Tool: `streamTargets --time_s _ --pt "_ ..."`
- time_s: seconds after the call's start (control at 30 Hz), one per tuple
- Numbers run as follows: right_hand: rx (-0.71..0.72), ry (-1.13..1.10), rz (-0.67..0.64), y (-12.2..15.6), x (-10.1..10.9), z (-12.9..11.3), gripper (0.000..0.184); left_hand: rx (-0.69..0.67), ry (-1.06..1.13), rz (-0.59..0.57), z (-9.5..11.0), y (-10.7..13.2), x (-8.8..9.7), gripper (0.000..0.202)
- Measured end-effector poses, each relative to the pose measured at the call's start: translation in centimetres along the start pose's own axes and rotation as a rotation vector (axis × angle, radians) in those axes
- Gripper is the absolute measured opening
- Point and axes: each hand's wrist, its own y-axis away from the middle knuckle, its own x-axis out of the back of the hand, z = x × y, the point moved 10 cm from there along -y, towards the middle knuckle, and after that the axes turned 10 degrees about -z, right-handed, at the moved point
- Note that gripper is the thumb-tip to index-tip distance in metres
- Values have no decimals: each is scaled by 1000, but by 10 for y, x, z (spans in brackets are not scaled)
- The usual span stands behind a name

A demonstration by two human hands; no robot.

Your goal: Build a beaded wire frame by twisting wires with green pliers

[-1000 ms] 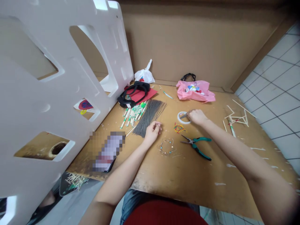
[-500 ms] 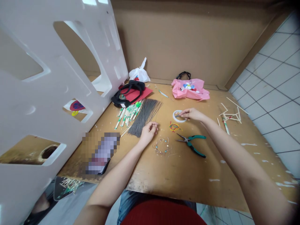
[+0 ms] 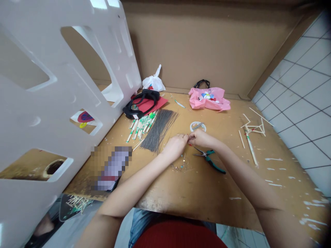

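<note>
Starting on the left, there's a phone (image 3: 113, 168) with its screen blurred out, then a fanned-out bundle of thin grey wires (image 3: 159, 129) lying flat on the table (image 3: 196, 196). Left hand (image 3: 176, 146) sits just right of that, fingers drawn in and tips together, reaching over to the other hand. The loop of beaded wire (image 3: 182, 166) is on the table just below it, partly covered by that arm. There's a tiny red bit (image 3: 190, 144) right under where the fingers meet. Right hand (image 3: 201, 138) is pinched too, fingertips up against the left's. Can't tell what's between them, too small. White ring (image 3: 191, 126) just beyond, pliers (image 3: 208, 157) just below, with nobody gripping them.

My read: this is a fiddly two-handed fingertip step, and the next move calls for a light, steady pinch from both sides.
</note>
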Motion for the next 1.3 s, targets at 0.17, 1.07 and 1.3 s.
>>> streamTargets --time_s 0.17,1.07,1.3 --pt "4 30 -7 2 -9 3 12 -95 24 -129 -2 -1 -13 20" --pt "50 -667 213 63 28 -27 32 -41 1478 -73 -24 6 32 22" --pt "130 -748 298 70 36 -30 35 -82 1482 51 -21 0 43 25"
